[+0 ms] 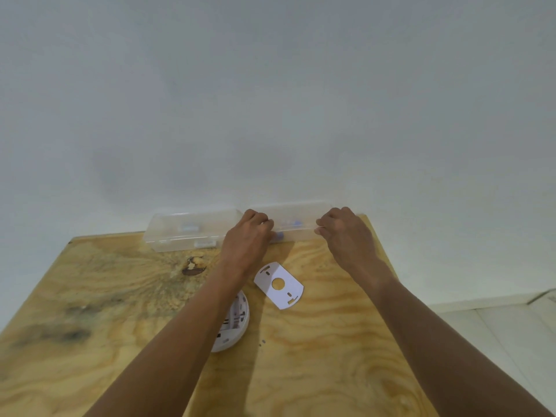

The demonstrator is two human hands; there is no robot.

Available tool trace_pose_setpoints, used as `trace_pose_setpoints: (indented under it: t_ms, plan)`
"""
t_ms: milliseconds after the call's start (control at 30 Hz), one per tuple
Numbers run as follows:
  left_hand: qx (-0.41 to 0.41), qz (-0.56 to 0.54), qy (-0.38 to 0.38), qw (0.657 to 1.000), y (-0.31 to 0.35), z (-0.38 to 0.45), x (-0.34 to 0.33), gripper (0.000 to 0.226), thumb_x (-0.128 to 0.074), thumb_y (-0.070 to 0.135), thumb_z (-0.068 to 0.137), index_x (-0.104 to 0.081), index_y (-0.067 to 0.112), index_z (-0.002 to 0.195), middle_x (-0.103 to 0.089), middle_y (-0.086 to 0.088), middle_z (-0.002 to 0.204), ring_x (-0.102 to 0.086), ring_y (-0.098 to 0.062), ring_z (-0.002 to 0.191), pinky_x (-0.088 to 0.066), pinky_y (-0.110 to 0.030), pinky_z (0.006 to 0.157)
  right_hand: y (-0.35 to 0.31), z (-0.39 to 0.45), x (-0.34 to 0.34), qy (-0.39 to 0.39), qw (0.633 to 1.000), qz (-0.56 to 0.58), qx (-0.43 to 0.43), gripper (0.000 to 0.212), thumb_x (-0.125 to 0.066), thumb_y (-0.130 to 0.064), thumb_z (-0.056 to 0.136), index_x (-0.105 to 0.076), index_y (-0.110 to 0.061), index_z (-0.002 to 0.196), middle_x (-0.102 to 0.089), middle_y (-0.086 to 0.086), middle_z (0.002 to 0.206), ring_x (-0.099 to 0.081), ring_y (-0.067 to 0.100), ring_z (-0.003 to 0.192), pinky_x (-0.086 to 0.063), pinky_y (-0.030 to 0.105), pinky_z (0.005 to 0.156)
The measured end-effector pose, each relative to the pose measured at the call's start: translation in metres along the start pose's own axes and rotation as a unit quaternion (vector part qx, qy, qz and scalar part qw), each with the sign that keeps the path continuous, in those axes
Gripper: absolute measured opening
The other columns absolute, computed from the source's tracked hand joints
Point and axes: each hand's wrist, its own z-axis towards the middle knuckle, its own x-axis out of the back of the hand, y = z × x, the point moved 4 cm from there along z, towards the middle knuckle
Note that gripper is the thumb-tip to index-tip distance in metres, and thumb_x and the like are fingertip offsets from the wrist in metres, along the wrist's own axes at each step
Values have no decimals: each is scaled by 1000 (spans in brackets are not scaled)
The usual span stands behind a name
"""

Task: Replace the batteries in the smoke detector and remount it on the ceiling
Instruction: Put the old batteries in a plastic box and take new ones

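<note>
**Both hands on clear box at table's far edge; detector lies face-down nearer front**

A person's two hands reach to the far edge of a plywood table [90, 296], where two clear plastic boxes sit end to end against a white wall [270, 100]. The left hand [248, 239] has its fingers curled at the left end of the right-hand box [293, 219]; the right hand [343, 233] has fingers curled over that box's front rim toward its right end. Exact grip is hard to tell through the blur, but both hands touch the box, set well apart along its length. Small blue items [293, 223] show through the box wall, approx. mid-box; too blurred to identify. The left-hand box [189, 233] sits shut beside it, untouched, w/ a pale blue item inside.

The smoke detector [234, 323], white and round, lies back-side up near the table's middle, partly hidden under the left forearm. Just beside it, toward the far-right corner, lies its flat white mounting plate [279, 284], w/ a round centre hole and slots, apart from the detector. A dark knot [192, 266] marks the wood near the left-hand box. Pale floor tiles [496, 326] show past the table's right edge.
</note>
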Motion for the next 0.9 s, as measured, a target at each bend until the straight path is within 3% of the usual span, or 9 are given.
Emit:
trace_pose_setpoints:
  t_ms: [167,267,600,800,900]
  plan:
    - [14,-51,-54,997,3,1,15,43,-51,35,104,-60,8,135,-57,-7,142,-42,-23,136,-51,-43,96,-14,-2,8,-58,997,-28,-31,25,-59,-19,97,-67,-13,120,-65,2,120,-54,24,110,-46,34,77]
    - [13,-76,-42,996,-1,-9,26,48,-51,37,103,-52,11,144,-52,-6,149,-39,-24,140,-45,-40,105,-27,-9,10,-68,996,8,-49,31,-56,-20,99,-60,-16,130,-59,2,128,-51,23,117,-47,35,81]
    - [57,-172,43,982,-44,-79,58,48,-66,38,96,-62,14,137,-61,-6,140,-50,-25,133,-46,-40,106,-93,-37,14,-89,982,156,-54,29,-60,-24,96,-66,-18,124,-63,5,126,-57,25,117,-48,39,94]
    - [96,-195,72,973,-71,-120,64,47,-75,32,90,-66,12,131,-64,-7,134,-56,-26,129,-44,-28,102,-132,-52,15,-104,973,199,-46,28,-63,-25,95,-68,-18,121,-66,4,122,-61,23,113,-49,38,94]
    - [129,-197,82,968,-86,-136,63,46,-78,28,87,-68,11,129,-66,-8,132,-58,-25,126,-41,-28,100,-153,-49,12,-120,968,215,-46,26,-65,-25,94,-70,-18,118,-69,1,116,-64,20,102,-49,31,87]
